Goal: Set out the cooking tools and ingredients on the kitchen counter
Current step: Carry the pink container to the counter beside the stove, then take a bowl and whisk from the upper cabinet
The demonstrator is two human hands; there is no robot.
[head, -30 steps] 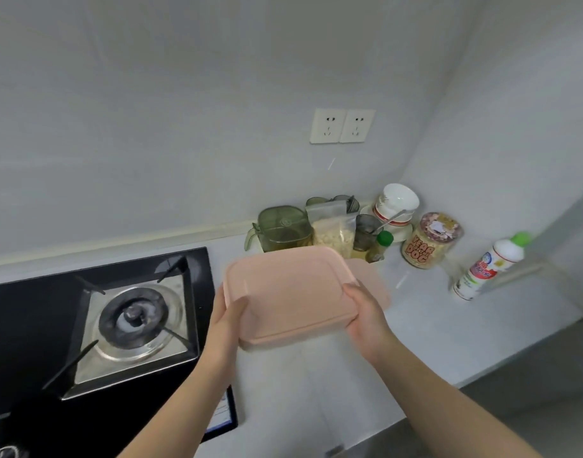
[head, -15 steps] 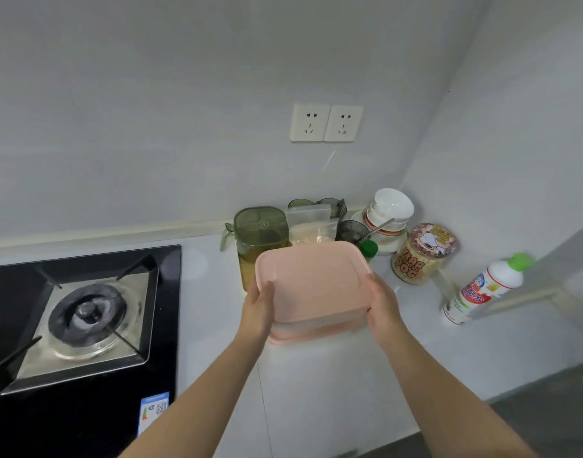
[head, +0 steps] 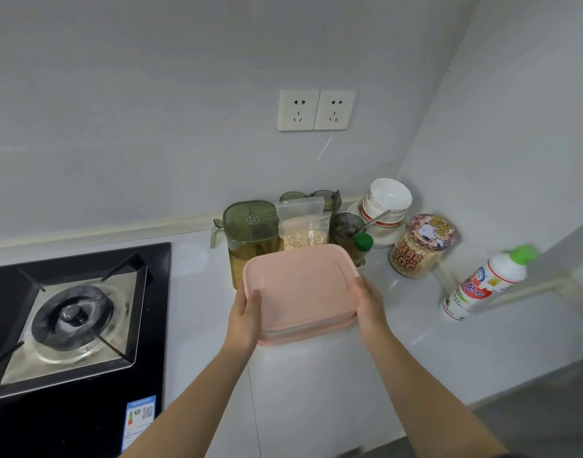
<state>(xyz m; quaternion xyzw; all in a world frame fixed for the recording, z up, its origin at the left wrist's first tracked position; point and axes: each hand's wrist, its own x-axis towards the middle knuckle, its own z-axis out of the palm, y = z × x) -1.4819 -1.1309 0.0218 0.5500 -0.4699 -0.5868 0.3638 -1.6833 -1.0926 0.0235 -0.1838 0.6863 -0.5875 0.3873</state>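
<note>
Now pink container [head: 300, 285] between left hand [head: 245, 320], right hand [head: 371, 300] fingers.

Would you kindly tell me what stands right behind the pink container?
A green-lidded jug, a zip bag of flakes and a green-capped bottle stand behind the pink container. The container hides their bases, and its closed lid hides its own contents.
</note>
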